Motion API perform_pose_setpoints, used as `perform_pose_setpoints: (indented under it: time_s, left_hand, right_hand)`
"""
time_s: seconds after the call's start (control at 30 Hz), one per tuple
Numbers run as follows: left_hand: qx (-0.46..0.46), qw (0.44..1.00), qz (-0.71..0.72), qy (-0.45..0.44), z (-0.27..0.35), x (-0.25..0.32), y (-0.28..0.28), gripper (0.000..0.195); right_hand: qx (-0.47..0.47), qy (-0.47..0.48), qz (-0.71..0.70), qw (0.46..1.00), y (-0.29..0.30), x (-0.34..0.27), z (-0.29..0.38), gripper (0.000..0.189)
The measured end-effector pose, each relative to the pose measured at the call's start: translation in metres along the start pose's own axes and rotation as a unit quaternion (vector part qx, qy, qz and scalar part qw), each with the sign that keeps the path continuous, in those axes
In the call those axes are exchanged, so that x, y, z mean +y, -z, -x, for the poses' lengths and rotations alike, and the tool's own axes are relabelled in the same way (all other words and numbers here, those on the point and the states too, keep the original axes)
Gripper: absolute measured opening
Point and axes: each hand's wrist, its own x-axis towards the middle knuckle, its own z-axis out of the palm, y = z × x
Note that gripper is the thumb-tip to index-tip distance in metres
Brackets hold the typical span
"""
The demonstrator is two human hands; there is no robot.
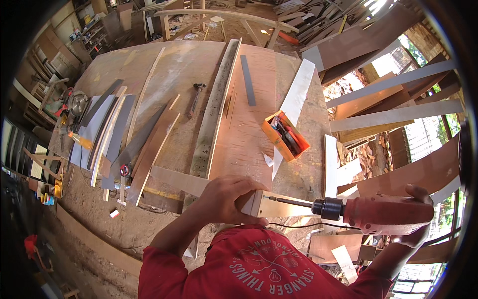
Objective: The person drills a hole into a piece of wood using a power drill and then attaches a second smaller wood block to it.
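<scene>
My right hand (416, 220) grips a red corded power drill (388, 215) held level, its black chuck (328, 208) towards the left. A long driver bit (291, 202) in the chuck has its tip at a small screw (266, 197) by the corner of a pale wooden piece (283, 205). My left hand (231, 198) holds the boards together at this corner, its thumb below and its fingers over the top. A long pale strip (181, 180) runs leftward from behind my left hand. The drill's black cable (310, 225) passes just below the wooden piece.
Across the plywood worktable (164, 80) lie a long straight board (218, 112), a hammer (196, 100), laminate strips (121, 127), an orange tool box (285, 135), a small white bottle (268, 160) and a circular saw (77, 102). Brown panels (403, 175) lean at the right.
</scene>
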Motion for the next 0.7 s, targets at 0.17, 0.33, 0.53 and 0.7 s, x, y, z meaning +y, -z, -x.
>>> perform_pose_setpoints:
  time_s: [0.17,0.33,0.53,0.7]
  left_hand:
    - [-0.002,1.0,0.012,0.008,0.001,0.002,0.002,0.073]
    - [0.041,0.998,0.024,-0.033,-0.002,-0.001,-0.003,0.069]
    - [0.024,0.999,0.015,-0.018,-0.002,0.0,-0.002,0.069]
    - [0.016,0.999,0.032,-0.016,-0.003,-0.001,-0.004,0.069]
  right_hand:
    - [-0.043,-0.011,0.09,0.995,0.012,-0.004,-0.004,0.095]
    - [-0.165,-0.001,0.103,0.981,0.035,0.009,-0.01,0.094]
    - [-0.148,0.052,0.202,0.967,0.029,0.013,0.0,0.091]
    - [-0.092,-0.008,0.156,0.983,0.026,0.011,0.006,0.093]
